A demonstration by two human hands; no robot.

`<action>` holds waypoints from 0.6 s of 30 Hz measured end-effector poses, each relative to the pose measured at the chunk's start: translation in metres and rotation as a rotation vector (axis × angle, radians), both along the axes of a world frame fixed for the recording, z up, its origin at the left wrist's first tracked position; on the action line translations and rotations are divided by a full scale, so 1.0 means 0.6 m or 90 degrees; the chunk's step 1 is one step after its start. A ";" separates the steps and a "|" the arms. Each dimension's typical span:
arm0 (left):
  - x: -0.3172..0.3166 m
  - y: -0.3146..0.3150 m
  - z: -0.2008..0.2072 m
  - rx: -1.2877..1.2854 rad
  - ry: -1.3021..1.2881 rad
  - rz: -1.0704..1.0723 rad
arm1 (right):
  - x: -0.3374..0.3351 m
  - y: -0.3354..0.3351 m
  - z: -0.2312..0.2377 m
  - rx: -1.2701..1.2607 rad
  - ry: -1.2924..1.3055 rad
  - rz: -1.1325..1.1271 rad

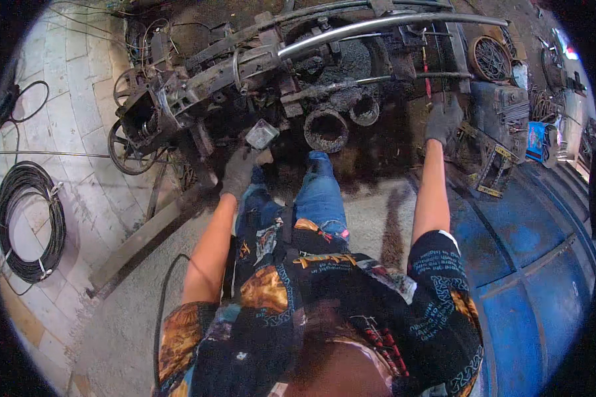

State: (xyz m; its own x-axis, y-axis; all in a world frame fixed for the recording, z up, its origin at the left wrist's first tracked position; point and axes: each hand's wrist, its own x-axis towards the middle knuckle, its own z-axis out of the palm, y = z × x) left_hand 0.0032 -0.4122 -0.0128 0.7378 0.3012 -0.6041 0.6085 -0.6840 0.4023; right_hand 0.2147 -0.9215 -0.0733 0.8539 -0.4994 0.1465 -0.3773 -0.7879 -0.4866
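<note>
My left hand (pixel 238 171), in a dark grey work glove, is in front of the machine with its fingers closed at a grey, box-shaped metal block (pixel 262 134). How the fingers meet the block is partly hidden. On the right, my gloved right hand (pixel 445 120) reaches out at the machine's right end, its fingers curled. What lies in them is too dark to make out. A thin red strip (pixel 428 86) hangs just beside those fingers. The greasy dark machine (pixel 225 86) carries a long shiny metal bar (pixel 391 25) across its top.
Two round, dirt-crusted metal cups (pixel 326 130) stand before my feet. A coiled black cable (pixel 30 221) lies on pale tiles at left. On the right are blue metal panels (pixel 516 264), a yellow-marked metal frame (pixel 495 171), bundled rods (pixel 515 114) and a round basket of wire (pixel 490 58).
</note>
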 end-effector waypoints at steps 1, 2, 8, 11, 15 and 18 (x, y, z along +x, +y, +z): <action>-0.026 -0.003 -0.046 -0.049 0.080 0.008 | -0.021 0.000 0.006 -0.005 0.001 0.002; -0.037 -0.018 -0.081 -0.099 0.160 0.011 | -0.050 -0.007 -0.004 0.049 0.000 0.006; -0.105 -0.061 -0.315 -0.044 0.019 -0.251 | -0.122 -0.031 0.064 0.215 0.137 0.082; -0.064 -0.114 -0.311 -0.075 -0.089 -0.124 | -0.128 -0.049 0.106 0.194 0.137 0.111; -0.094 -0.091 -0.318 0.157 -0.128 -0.256 | -0.040 0.077 0.222 -0.049 -0.069 0.370; -0.121 -0.046 -0.305 0.052 -0.193 -0.124 | 0.042 0.220 0.318 -0.059 -0.208 0.542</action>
State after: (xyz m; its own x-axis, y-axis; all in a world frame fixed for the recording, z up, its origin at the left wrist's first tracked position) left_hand -0.0695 -0.4398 -0.1957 0.9278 0.1759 -0.3289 0.3255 -0.8124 0.4838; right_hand 0.2397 -0.7893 0.1177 0.8372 0.3059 0.4534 0.4943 -0.7781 -0.3876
